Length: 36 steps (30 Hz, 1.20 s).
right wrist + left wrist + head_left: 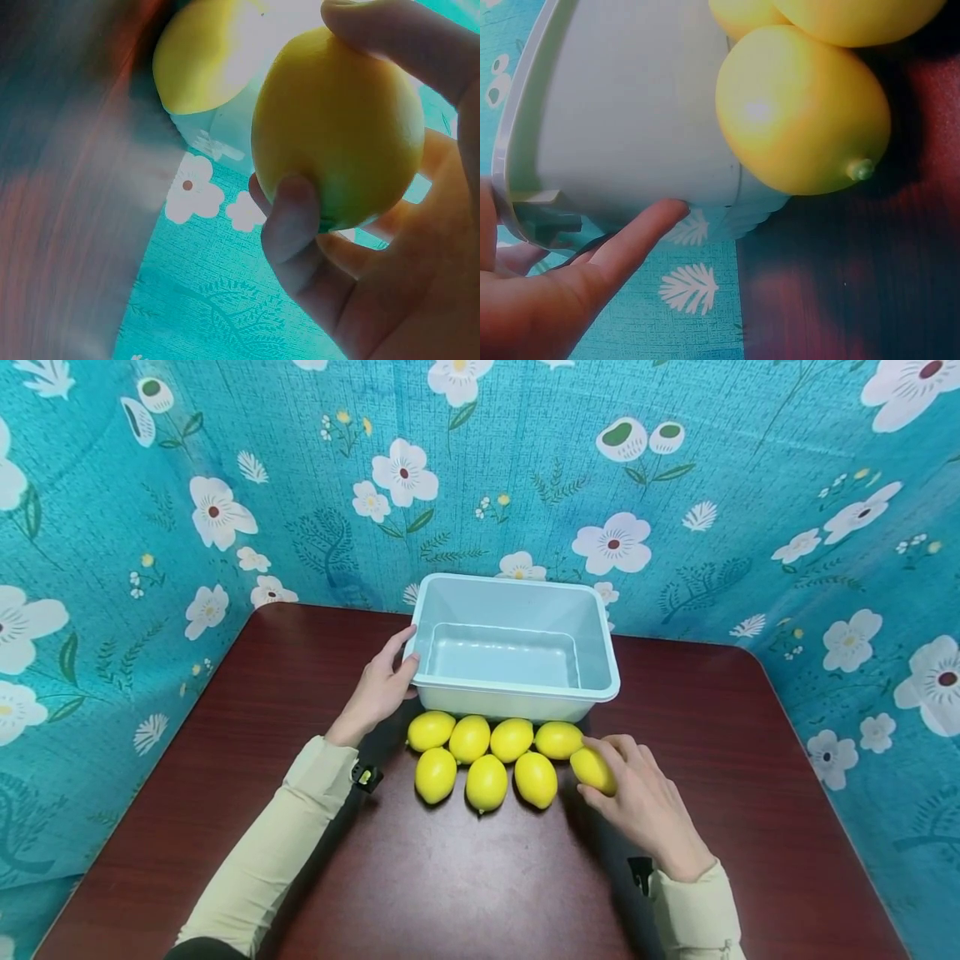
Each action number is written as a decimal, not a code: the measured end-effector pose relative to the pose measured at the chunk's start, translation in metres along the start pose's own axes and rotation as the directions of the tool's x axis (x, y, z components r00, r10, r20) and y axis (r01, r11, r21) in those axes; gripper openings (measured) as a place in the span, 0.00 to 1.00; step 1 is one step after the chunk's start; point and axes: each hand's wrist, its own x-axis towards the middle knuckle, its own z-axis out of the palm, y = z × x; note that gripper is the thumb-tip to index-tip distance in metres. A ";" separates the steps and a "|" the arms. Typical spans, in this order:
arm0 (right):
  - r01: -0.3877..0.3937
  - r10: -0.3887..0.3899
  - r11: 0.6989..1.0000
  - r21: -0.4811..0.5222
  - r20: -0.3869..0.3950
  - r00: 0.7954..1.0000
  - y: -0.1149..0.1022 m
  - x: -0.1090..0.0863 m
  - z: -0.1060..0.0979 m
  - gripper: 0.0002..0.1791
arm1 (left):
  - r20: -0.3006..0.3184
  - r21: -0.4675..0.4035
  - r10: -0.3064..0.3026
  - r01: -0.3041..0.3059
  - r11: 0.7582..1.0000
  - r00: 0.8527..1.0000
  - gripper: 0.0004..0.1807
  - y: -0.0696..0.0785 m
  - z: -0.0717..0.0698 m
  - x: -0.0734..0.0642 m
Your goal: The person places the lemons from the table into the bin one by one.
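Note:
My right hand (645, 797) grips a yellow lemon (592, 770) at the right end of the group. In the right wrist view, thumb and fingers wrap around that lemon (337, 131). A light blue plastic bin (517, 697) stands at the back of the table, with its bare floor visible. At its left end, my left hand (378, 689) holds the rim; the left wrist view shows one digit stretched along the bin's outer wall (630, 97). Several more lemons (487, 783) lie in two rows right before the bin's front wall.
The dark red-brown table (465, 877) has rounded back corners. Behind it and at both sides hangs a teal flowered cloth (510, 460), close to the bin's back. One lemon (802, 112) sits against the bin's front wall near my left hand.

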 end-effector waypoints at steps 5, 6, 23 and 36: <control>-0.008 0.008 1.000 -0.001 -0.015 1.000 0.000 0.001 -0.004 0.34 | 0.002 0.006 -0.005 0.005 1.000 1.000 0.30 0.000 0.000 0.000; -0.010 0.010 1.000 -0.002 -0.016 1.000 0.000 0.001 -0.004 0.34 | 0.001 0.006 -0.006 0.006 1.000 1.000 0.30 0.000 0.001 0.000; 0.059 -0.059 0.998 -0.006 -0.122 0.991 0.000 0.005 -0.015 0.33 | -0.003 0.004 -0.005 0.005 1.000 1.000 0.30 -0.001 0.001 0.000; 0.079 -0.078 0.997 0.003 -0.129 0.989 0.000 0.009 -0.022 0.34 | -0.001 -0.001 -0.009 0.009 1.000 1.000 0.30 -0.001 0.001 0.000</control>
